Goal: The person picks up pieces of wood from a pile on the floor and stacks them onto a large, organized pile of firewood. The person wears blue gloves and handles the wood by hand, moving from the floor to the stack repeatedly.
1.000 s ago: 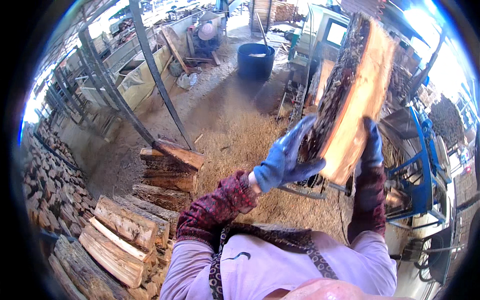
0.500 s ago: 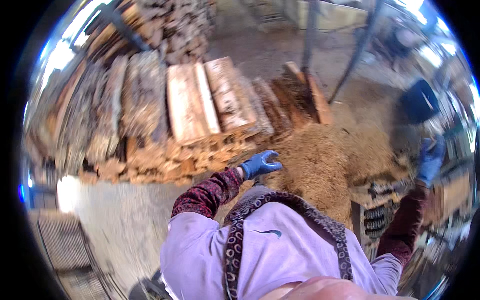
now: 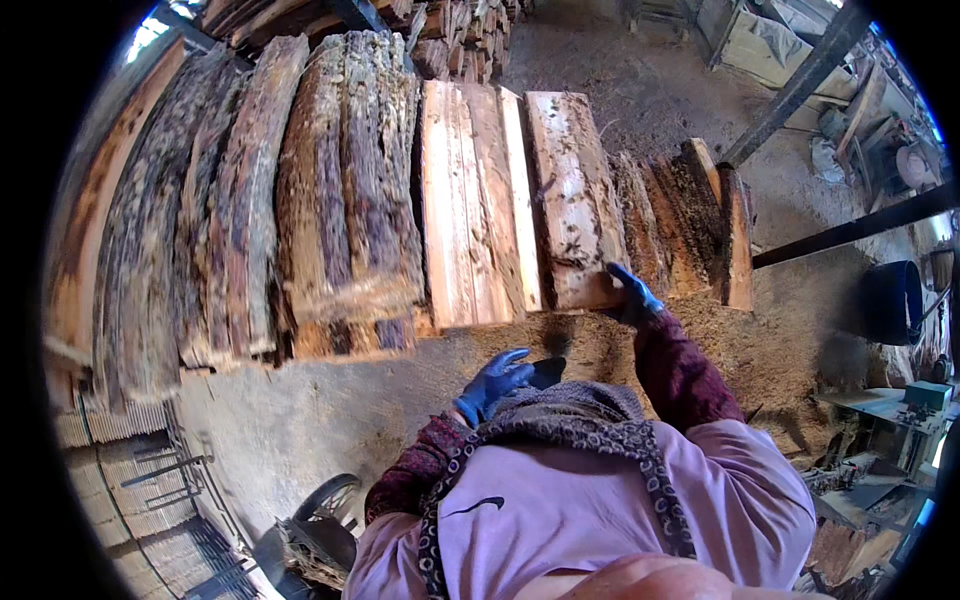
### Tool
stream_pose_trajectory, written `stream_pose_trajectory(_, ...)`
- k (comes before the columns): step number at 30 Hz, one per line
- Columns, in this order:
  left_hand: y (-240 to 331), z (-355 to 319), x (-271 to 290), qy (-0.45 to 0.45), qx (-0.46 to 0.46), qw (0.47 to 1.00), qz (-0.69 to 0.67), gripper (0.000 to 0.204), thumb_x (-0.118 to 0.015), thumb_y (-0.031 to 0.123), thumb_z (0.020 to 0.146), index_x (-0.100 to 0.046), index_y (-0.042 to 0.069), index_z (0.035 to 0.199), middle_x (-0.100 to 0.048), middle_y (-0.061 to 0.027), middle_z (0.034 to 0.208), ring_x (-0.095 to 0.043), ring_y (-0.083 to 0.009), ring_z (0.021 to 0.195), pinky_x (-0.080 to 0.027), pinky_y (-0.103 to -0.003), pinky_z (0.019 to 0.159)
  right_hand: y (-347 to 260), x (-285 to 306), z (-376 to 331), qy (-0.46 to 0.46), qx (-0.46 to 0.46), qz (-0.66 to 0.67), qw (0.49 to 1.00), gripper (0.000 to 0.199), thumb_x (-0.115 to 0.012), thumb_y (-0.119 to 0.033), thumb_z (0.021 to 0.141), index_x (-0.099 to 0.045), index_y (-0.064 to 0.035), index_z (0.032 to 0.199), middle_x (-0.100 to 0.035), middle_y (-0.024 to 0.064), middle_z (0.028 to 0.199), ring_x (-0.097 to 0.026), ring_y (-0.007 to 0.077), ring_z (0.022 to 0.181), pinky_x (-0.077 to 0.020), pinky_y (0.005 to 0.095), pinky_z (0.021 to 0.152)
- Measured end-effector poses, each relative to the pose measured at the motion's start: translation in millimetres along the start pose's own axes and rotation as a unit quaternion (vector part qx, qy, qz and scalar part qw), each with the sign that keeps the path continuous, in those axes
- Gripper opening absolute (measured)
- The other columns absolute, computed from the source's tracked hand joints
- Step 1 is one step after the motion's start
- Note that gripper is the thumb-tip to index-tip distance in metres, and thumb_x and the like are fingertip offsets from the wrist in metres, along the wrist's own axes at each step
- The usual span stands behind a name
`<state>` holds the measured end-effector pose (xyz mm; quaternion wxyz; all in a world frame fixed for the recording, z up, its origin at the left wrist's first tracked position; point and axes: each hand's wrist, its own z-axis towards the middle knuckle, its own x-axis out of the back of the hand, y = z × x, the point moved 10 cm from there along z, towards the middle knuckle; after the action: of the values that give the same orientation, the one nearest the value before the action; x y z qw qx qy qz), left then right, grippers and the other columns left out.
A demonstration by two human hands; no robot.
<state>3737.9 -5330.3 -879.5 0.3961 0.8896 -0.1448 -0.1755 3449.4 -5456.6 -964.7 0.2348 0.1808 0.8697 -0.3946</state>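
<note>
A pale, rough-barked wood slab (image 3: 572, 190) lies lengthwise away from me in a row on the stack. My right hand (image 3: 634, 294), in a blue glove, grips its near right corner; some fingers are hidden against the slab's side. In front of my waist, my left hand (image 3: 492, 384), also in a blue glove, is open and holds nothing. Just left of the gripped slab lies a lighter, freshly sawn slab (image 3: 465, 200) with a narrow pale strip along its edge. A broad, dark-barked slab (image 3: 350, 190) sits further left.
More weathered slabs (image 3: 150, 230) fill the left of the stack. Short dark offcuts (image 3: 680, 220) stand at its right end, near a slanting dark post (image 3: 800, 85). A dark blue bucket (image 3: 888, 303) and a machine table (image 3: 880, 400) are at right. A wheel (image 3: 328, 500) shows lower left.
My view has swung to the right side of the stack. My right hand has come in from the far right onto the slab's near corner. My left hand has drawn back nearer my body.
</note>
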Motion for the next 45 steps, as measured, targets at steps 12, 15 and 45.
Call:
stream_pose_trajectory(12, 89.4, 107.6, -84.8, -0.178, 0.014, 0.93, -0.322, 0.06, -0.055, 0.049, 0.101, -0.05, 0.007, 0.145, -0.061, -0.0086, 0.135, -0.062, -0.023, 0.118, -0.05, -0.04, 0.101, -134.0, -53.0, -135.9, -0.005, 0.218, -0.362, 0.906, 0.041, -0.071, -0.012, 0.093, -0.061, -0.0038, 0.131, -0.071, 0.0066, 0.115, -0.068, 0.0213, 0.103, -0.0543, 0.0346, 0.092)
stream_pose_trajectory(15, 174.7, 154.2, -123.5, -0.198, -0.07, 0.89, -0.404, 0.066, -0.048, 0.054, 0.103, -0.047, 0.006, 0.148, -0.058, -0.0118, 0.142, -0.06, -0.0298, 0.124, -0.047, -0.045, 0.109, -100.8, -50.4, -215.5, 0.067, 0.1, -0.102, 0.988, 0.055, -0.072, -0.011, 0.093, -0.051, -0.0006, 0.142, -0.064, 0.0046, 0.131, -0.061, 0.0173, 0.117, -0.0485, 0.033, 0.102)
stream_pose_trajectory(45, 4.7, -29.2, -715.7, -0.645, -0.07, 0.728, 0.221, 0.057, -0.061, 0.041, 0.101, -0.049, 0.007, 0.146, -0.066, -0.0093, 0.128, -0.064, -0.0185, 0.114, -0.051, -0.035, 0.098, -28.8, 373.8, -1125.5, 0.776, 0.274, -0.133, 0.552, 0.064, -0.059, -0.056, 0.097, -0.065, 0.0011, 0.127, -0.072, 0.0138, 0.112, -0.068, 0.0245, 0.101, -0.052, 0.0379, 0.091)
